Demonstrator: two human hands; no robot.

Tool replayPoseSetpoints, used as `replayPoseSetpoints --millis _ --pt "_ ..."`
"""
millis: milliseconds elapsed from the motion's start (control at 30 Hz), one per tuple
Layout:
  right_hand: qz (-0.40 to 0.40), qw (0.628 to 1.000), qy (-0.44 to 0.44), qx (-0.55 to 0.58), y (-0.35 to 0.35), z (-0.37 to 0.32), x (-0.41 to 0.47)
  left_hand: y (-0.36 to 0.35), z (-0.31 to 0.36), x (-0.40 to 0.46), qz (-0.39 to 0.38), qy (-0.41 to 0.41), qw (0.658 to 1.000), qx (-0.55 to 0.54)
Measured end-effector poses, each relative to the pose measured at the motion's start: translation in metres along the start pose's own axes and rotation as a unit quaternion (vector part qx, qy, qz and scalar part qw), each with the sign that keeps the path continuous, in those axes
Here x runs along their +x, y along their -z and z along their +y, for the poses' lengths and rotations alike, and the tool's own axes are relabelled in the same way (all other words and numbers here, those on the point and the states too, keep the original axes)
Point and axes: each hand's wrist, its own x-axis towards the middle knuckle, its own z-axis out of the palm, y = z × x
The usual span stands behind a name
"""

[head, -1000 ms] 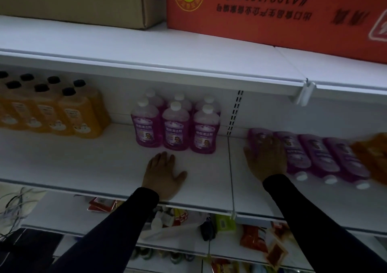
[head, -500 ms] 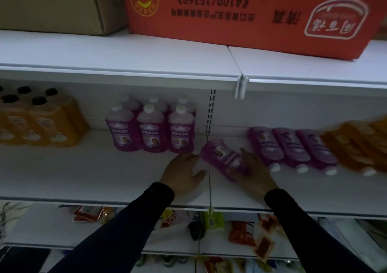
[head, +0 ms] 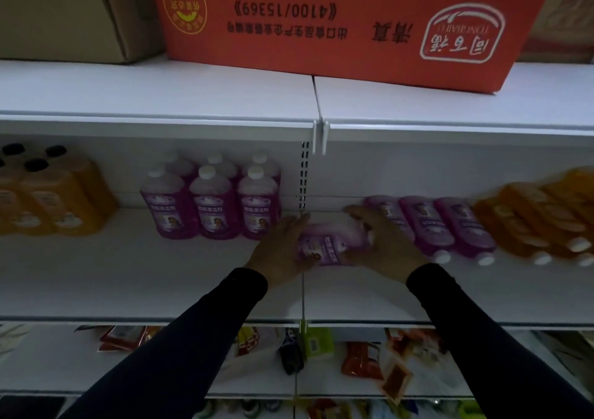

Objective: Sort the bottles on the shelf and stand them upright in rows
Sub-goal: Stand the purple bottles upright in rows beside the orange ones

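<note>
A purple bottle (head: 328, 242) lies sideways on the white shelf (head: 160, 274), held between both my hands. My left hand (head: 279, 251) cups its base end and my right hand (head: 382, 242) wraps its cap end. To the left, several purple bottles (head: 210, 203) with white caps stand upright in two rows. To the right, three purple bottles (head: 434, 226) lie flat side by side, caps toward me. Beyond them lie several orange bottles (head: 530, 219), blurred.
Orange bottles with black caps (head: 48, 193) stand upright at the far left. A red carton (head: 337, 17) and a brown box (head: 74, 10) sit on the shelf above. Packets (head: 363, 357) lie on the lower shelf. A slotted upright (head: 303, 177) divides the back wall.
My right hand pulled one purple bottle away from the lying row toward the left. My left hand lifted off the shelf and took its other end. The view shifted right.
</note>
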Motion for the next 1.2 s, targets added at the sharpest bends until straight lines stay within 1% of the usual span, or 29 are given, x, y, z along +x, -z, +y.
replayPoseSetpoints --millis 100,167,233,300,367,467,567,633,667,733,800,867,933,1000,1200 --pt "0.005 0.999 0.045 0.015 0.003 -0.015 0.009 -0.005 0.000 -0.003 0.007 0.032 0.996 -0.088" --pt "0.004 0.998 0.057 0.033 -0.001 -0.027 0.016 -0.007 -0.005 -0.007 0.026 0.050 0.986 -0.156" --pt "0.000 0.996 0.061 0.062 -0.010 -0.036 0.023 -0.008 -0.010 -0.011 0.026 0.076 0.976 -0.202" --pt "0.001 0.994 0.044 0.101 -0.023 -0.042 0.029 -0.009 -0.013 -0.016 0.028 0.102 0.971 -0.216" --pt "0.020 0.992 0.030 0.124 -0.039 -0.046 0.032 -0.015 -0.016 -0.020 0.042 0.120 0.968 -0.216" --pt "0.029 0.986 -0.011 0.164 -0.060 -0.043 0.025 -0.024 -0.016 -0.027 0.063 0.131 0.963 -0.227" --pt "0.044 0.986 -0.023 0.159 -0.075 -0.031 0.013 -0.024 -0.012 -0.026 0.031 0.111 0.966 -0.233" --pt "0.063 0.981 -0.058 0.176 -0.077 -0.026 0.010 -0.020 -0.014 -0.025 0.000 0.085 0.974 -0.210" --pt "0.067 0.980 -0.067 0.177 -0.078 -0.023 0.011 -0.017 -0.019 -0.025 -0.007 0.068 0.982 -0.177" --pt "0.069 0.983 -0.069 0.153 -0.079 -0.020 0.012 -0.015 -0.034 -0.030 -0.011 0.051 0.996 -0.067" --pt "0.085 0.984 -0.070 0.139 -0.081 -0.015 0.017 -0.015 -0.053 -0.041 -0.013 0.093 0.995 0.033" --pt "0.113 0.984 -0.069 0.116 -0.083 -0.011 0.026 -0.018 -0.070 -0.051 -0.015 0.130 0.987 0.095" --pt "0.133 0.985 -0.070 0.085 -0.084 -0.009 0.040 -0.023 -0.080 -0.058 -0.023 0.143 0.983 0.116" --pt "0.135 0.985 -0.078 0.074 -0.085 -0.007 0.054 -0.026 -0.084 -0.060 -0.024 0.145 0.982 0.121" --pt "0.133 0.985 -0.103 0.046 -0.079 -0.001 0.095 -0.027 -0.084 -0.062 0.005 0.140 0.982 0.128"
